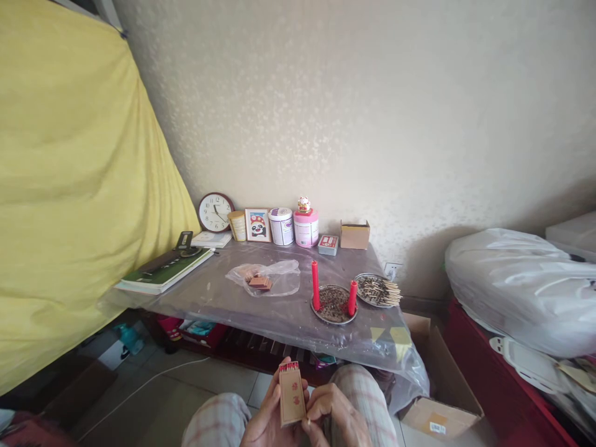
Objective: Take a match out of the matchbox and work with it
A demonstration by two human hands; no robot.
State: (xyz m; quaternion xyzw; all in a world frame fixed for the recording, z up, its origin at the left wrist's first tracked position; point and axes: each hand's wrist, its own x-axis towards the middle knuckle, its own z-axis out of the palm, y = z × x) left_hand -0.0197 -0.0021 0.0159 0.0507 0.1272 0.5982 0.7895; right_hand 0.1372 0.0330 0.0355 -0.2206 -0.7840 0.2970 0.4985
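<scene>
My left hand (pixel 266 417) is wrapped round a brown cardboard matchbox (pixel 292 397) with red characters on its face. The box is partly slid open at its far end, where several red match heads show. Beside the box's near right corner, my right hand (pixel 339 415) is closed in a pinch on a matchstick (pixel 308 422); only a small pale end of it shows. On the table ahead, two red candles (pixel 315 285) of unequal height stand upright on a metal plate (pixel 336 322) covered with dark bits. Neither candle shows a flame.
A second plate (pixel 361 302) holds many burnt matchsticks. A clear plastic bag (pixel 286 279) with small brown boxes (pixel 261 284) lies on the plastic-covered table (pixel 200 304). Behind stand a clock (pixel 215 212), tins (pixel 282 227) and a small carton (pixel 354 236). An open cardboard box (pixel 442 397) sits on the floor, right.
</scene>
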